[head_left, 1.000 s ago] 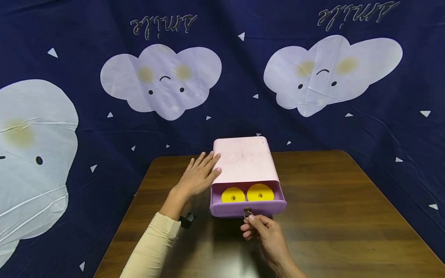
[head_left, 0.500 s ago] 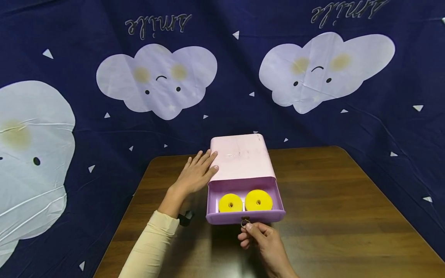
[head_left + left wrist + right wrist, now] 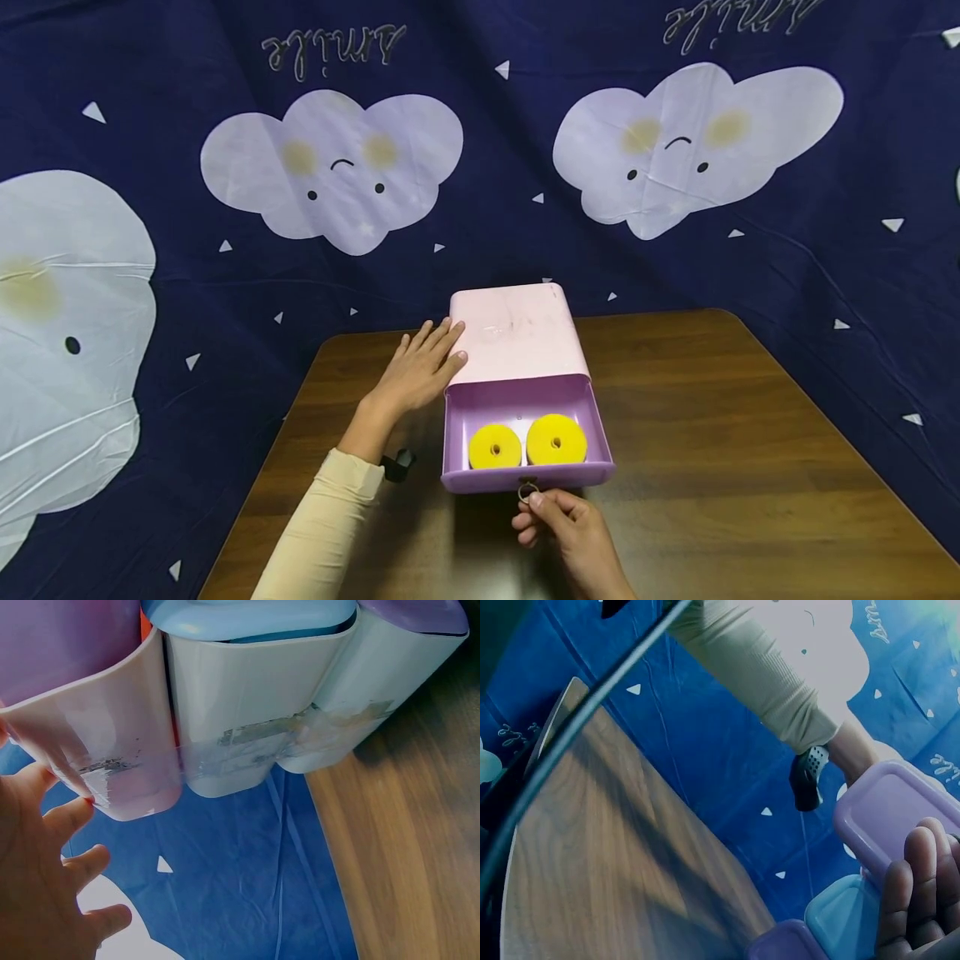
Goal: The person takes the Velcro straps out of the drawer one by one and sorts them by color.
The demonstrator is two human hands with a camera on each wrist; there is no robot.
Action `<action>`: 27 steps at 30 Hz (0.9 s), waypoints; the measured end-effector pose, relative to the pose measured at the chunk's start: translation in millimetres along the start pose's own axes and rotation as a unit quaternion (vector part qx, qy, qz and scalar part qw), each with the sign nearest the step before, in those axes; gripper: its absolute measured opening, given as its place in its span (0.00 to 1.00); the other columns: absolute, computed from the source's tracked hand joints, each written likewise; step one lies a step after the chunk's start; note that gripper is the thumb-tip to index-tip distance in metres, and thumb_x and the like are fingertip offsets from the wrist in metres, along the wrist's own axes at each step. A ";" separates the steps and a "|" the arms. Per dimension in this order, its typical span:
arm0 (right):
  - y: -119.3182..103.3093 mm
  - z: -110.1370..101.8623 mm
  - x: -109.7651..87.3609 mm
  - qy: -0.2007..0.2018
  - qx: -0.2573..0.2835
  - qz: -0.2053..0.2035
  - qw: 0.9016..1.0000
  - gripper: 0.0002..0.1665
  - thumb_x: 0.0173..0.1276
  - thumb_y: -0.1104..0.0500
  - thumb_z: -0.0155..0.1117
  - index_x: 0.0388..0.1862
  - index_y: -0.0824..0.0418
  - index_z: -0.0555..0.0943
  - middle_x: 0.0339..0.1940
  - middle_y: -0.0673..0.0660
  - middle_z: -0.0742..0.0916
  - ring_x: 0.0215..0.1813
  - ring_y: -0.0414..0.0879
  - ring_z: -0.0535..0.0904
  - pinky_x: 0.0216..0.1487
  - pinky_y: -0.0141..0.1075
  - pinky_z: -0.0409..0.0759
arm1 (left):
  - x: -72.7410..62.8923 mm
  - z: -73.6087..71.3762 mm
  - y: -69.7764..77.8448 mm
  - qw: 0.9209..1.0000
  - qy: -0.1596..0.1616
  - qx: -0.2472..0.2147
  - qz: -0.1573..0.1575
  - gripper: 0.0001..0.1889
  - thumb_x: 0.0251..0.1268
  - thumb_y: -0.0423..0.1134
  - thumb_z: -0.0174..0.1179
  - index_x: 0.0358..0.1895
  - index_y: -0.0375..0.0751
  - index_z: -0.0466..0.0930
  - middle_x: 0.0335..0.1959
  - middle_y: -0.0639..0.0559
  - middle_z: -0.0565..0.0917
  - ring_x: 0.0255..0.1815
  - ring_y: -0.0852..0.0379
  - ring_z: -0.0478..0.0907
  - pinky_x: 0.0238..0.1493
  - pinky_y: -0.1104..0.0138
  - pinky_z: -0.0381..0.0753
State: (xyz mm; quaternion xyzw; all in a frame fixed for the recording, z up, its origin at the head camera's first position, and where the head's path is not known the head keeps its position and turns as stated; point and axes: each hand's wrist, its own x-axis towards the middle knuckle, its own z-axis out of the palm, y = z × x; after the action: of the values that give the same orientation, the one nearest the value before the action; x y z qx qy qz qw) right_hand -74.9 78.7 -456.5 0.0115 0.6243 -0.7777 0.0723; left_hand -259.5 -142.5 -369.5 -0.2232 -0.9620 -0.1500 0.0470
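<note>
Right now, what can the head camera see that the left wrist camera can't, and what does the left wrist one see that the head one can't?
Only the head view: two yellow rolls and the right fingers pinching a metal ring.

Only the left wrist view: a blue drawer and a second purple drawer.

Both: the left fingers touching the pink box, and the wooden table.

This looks like an indoor tabletop set-up: wood-grain table (image 3: pixel 750 442), navy cloth backdrop (image 3: pixel 502 192) printed with clouds (image 3: pixel 337 196).
</note>
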 end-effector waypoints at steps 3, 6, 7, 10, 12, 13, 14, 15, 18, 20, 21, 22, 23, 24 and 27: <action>0.5 -1.5 -2.3 -0.014 -0.005 -0.008 1.000 0.23 0.70 0.55 0.56 0.41 0.79 0.77 0.24 0.46 0.88 0.26 0.39 0.83 0.37 0.35 0.83 | -0.1 -0.6 -0.6 1.000 -0.002 -0.005 -0.004 0.31 0.71 0.65 0.29 0.75 0.65 0.43 0.78 0.59 0.46 0.79 0.50 0.38 0.75 0.43 0.37; 2.1 -2.7 -3.7 -0.027 -0.009 -0.019 0.999 0.24 0.71 0.57 0.54 0.42 0.83 0.75 0.25 0.45 0.88 0.27 0.38 0.83 0.37 0.34 0.83 | -0.1 -0.1 -1.4 1.000 -0.003 -0.006 -0.007 0.31 0.71 0.65 0.29 0.75 0.65 0.43 0.78 0.58 0.46 0.79 0.50 0.38 0.75 0.44 0.37; 2.6 -3.0 -3.9 -0.030 -0.010 -0.020 0.999 0.25 0.72 0.57 0.53 0.43 0.84 0.74 0.25 0.45 0.88 0.27 0.38 0.83 0.37 0.34 0.83 | -0.2 0.1 -1.6 1.000 -0.004 -0.007 -0.008 0.31 0.71 0.65 0.29 0.75 0.65 0.43 0.78 0.58 0.46 0.79 0.49 0.38 0.75 0.43 0.37; 4.0 -3.9 -4.0 -0.035 -0.009 -0.018 0.999 0.25 0.72 0.57 0.53 0.43 0.84 0.74 0.25 0.45 0.88 0.27 0.38 0.83 0.37 0.34 0.83 | -0.4 1.0 -2.2 1.000 -0.004 -0.006 -0.009 0.31 0.71 0.65 0.29 0.75 0.66 0.42 0.78 0.58 0.46 0.79 0.49 0.39 0.75 0.44 0.37; 4.5 -4.9 -4.3 -0.039 -0.007 -0.016 0.999 0.25 0.72 0.57 0.53 0.43 0.83 0.74 0.25 0.45 0.88 0.27 0.38 0.83 0.37 0.34 0.83 | -0.3 1.5 -2.3 1.000 -0.004 -0.007 -0.009 0.31 0.72 0.65 0.29 0.75 0.66 0.42 0.78 0.58 0.46 0.79 0.49 0.38 0.75 0.44 0.37; 4.7 -5.7 -4.5 -0.042 -0.007 -0.016 0.999 0.24 0.72 0.57 0.53 0.43 0.82 0.75 0.26 0.45 0.88 0.27 0.38 0.83 0.37 0.34 0.83 | -0.1 1.7 -2.3 1.000 -0.004 -0.007 -0.009 0.31 0.72 0.65 0.29 0.75 0.66 0.42 0.78 0.59 0.46 0.79 0.50 0.38 0.75 0.44 0.37; 4.8 -6.7 -4.9 -0.047 -0.008 -0.016 0.999 0.24 0.72 0.57 0.53 0.42 0.82 0.75 0.26 0.45 0.88 0.28 0.38 0.83 0.37 0.34 0.83 | 0.0 1.8 -2.1 1.000 -0.004 -0.007 -0.008 0.31 0.72 0.65 0.29 0.75 0.66 0.42 0.78 0.59 0.46 0.79 0.50 0.38 0.75 0.44 0.37; 4.9 -7.9 -5.6 -0.053 -0.008 -0.015 0.998 0.23 0.72 0.57 0.52 0.42 0.81 0.76 0.26 0.45 0.88 0.28 0.38 0.83 0.37 0.34 0.83 | 0.1 1.7 -1.7 1.000 -0.004 -0.008 -0.008 0.31 0.71 0.65 0.29 0.75 0.66 0.42 0.78 0.59 0.46 0.79 0.50 0.38 0.75 0.44 0.37; 4.6 -13.0 -8.3 -0.080 -0.011 -0.018 0.997 0.21 0.73 0.57 0.51 0.42 0.78 0.77 0.28 0.45 0.88 0.29 0.37 0.83 0.38 0.33 0.83 | 0.4 1.1 -0.4 1.000 -0.006 -0.011 -0.006 0.31 0.71 0.65 0.29 0.75 0.66 0.42 0.78 0.59 0.45 0.80 0.50 0.37 0.75 0.44 0.36; 3.9 -16.5 -10.8 -0.090 -0.007 -0.014 0.996 0.19 0.73 0.57 0.51 0.41 0.74 0.77 0.29 0.46 0.88 0.30 0.37 0.84 0.38 0.33 0.84 | 0.4 0.4 0.3 1.000 -0.006 -0.011 -0.004 0.31 0.71 0.65 0.28 0.75 0.65 0.42 0.78 0.59 0.45 0.80 0.50 0.38 0.75 0.44 0.36; 3.3 -18.3 -12.3 -0.092 -0.003 -0.010 0.996 0.18 0.73 0.56 0.51 0.41 0.72 0.78 0.29 0.46 0.88 0.30 0.38 0.84 0.38 0.33 0.84 | 0.6 0.1 0.5 1.000 -0.006 -0.009 -0.004 0.31 0.71 0.65 0.28 0.75 0.65 0.42 0.78 0.59 0.45 0.79 0.50 0.38 0.75 0.44 0.37; 2.7 -20.2 -13.8 -0.093 0.001 -0.007 0.996 0.17 0.73 0.56 0.51 0.40 0.69 0.79 0.29 0.47 0.88 0.30 0.38 0.84 0.39 0.33 0.84 | 0.7 -0.2 0.6 1.000 -0.005 -0.008 -0.003 0.31 0.71 0.65 0.28 0.75 0.65 0.42 0.78 0.59 0.45 0.79 0.50 0.38 0.75 0.44 0.37; 2.0 -22.3 -15.3 -0.092 0.005 -0.003 0.996 0.15 0.73 0.56 0.51 0.39 0.66 0.80 0.29 0.47 0.89 0.30 0.38 0.84 0.39 0.33 0.84 | 0.8 -0.6 0.6 1.000 -0.003 -0.007 -0.002 0.31 0.72 0.65 0.28 0.75 0.65 0.42 0.78 0.58 0.45 0.79 0.49 0.39 0.75 0.43 0.38; 1.1 -24.4 -17.0 -0.091 0.009 0.001 0.996 0.14 0.73 0.55 0.52 0.39 0.63 0.80 0.29 0.47 0.89 0.30 0.38 0.84 0.39 0.33 0.83 | 0.8 -1.0 0.6 1.000 -0.003 -0.007 -0.002 0.31 0.72 0.65 0.28 0.75 0.64 0.43 0.78 0.58 0.45 0.79 0.49 0.38 0.75 0.43 0.38; -1.8 -31.8 -22.5 -0.097 0.016 -0.005 0.995 0.12 0.73 0.57 0.51 0.37 0.56 0.82 0.30 0.47 0.89 0.30 0.38 0.84 0.39 0.33 0.83 | 0.7 -1.7 0.1 1.000 -0.003 -0.006 -0.003 0.31 0.72 0.65 0.29 0.75 0.64 0.43 0.78 0.58 0.46 0.79 0.49 0.39 0.75 0.43 0.38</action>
State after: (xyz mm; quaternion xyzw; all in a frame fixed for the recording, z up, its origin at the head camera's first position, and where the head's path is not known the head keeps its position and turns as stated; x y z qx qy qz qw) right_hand -55.2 112.3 -459.3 -0.0655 0.6023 -0.7852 0.1284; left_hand -260.0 -142.7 -367.8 -0.2209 -0.9620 -0.1550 0.0421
